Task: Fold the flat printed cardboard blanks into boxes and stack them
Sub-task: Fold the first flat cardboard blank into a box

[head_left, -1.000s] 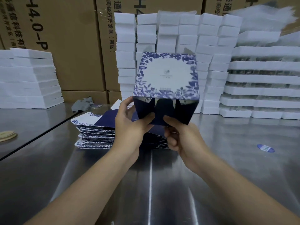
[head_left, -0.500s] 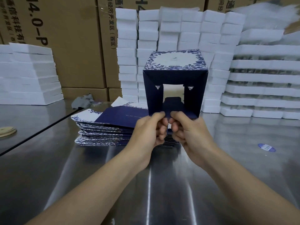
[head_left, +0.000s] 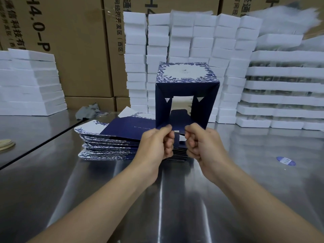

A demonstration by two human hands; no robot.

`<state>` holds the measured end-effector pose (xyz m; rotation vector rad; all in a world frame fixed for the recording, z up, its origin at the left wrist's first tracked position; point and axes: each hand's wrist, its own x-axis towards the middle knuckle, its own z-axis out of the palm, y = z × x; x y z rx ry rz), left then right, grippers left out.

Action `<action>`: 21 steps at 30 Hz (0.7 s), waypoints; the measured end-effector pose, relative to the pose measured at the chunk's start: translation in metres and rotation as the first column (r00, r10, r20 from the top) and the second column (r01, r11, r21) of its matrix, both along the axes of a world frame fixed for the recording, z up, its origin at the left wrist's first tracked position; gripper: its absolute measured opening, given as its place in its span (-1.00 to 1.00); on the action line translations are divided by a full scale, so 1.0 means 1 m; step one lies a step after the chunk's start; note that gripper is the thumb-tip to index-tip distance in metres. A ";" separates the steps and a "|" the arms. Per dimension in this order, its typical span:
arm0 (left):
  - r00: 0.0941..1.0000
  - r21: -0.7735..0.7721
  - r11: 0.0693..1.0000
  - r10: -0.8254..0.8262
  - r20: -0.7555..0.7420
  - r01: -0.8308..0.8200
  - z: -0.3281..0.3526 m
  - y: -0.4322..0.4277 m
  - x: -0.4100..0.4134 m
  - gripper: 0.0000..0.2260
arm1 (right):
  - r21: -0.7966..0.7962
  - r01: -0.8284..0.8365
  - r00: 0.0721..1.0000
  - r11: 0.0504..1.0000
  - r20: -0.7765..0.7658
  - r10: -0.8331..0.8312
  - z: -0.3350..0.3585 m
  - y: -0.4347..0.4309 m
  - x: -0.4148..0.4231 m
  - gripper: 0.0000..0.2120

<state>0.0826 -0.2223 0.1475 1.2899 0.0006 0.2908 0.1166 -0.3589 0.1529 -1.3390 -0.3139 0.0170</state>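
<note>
**Q:** One box only?

**A:** One. The box (head_left: 186, 95) is held up off the bench (head_left: 157, 199), toward 12 o'clock of the hands. The sleeve is squared and the side flaps are turned in. The near end is not yet closed, since light shows through the middle.

**Q:** Hands?

**A:** The left hand (head_left: 156, 144) and right hand (head_left: 203, 142) are side by side at the box's 6 o'clock edge. The fingers (head_left: 169, 137) of both are curled tight, pinching the bottom flap.

**Q:** Progress?

**A:** Early, by my estimate. No finished printed box is in view. The pile of flat blanks (head_left: 115, 137), at 9 o'clock of the hands, is many sheets deep. Left to do: tuck this flap, close the end, set the box down, repeat.

**Q:** Edges and room?

**A:** Open steel runs from 3 to 6 o'clock, with a blue sticker (head_left: 285, 160) at 3 o'clock. White foam blocks (head_left: 184, 41) wall off 12 o'clock behind the box. A dark gap crosses the bench at 9 o'clock, beyond the pile. The right side looks the best place to stack.
</note>
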 end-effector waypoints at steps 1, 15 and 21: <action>1.000 0.002 1.000 0.001 -0.001 -0.001 0.000 0.000 0.000 -0.73 | 0.009 0.008 1.000 1.000 -0.002 -0.008 0.000 -0.001 0.001 -0.73; 0.997 0.077 0.994 0.071 0.015 -0.071 0.001 0.016 0.008 -0.77 | 0.005 0.103 0.994 0.995 -0.021 -0.103 -0.001 -0.006 0.009 -0.76; 0.969 0.158 0.973 0.135 0.205 -0.169 0.002 0.025 0.010 -0.47 | -0.181 0.110 0.994 0.977 0.044 -0.104 -0.003 -0.008 0.009 -0.71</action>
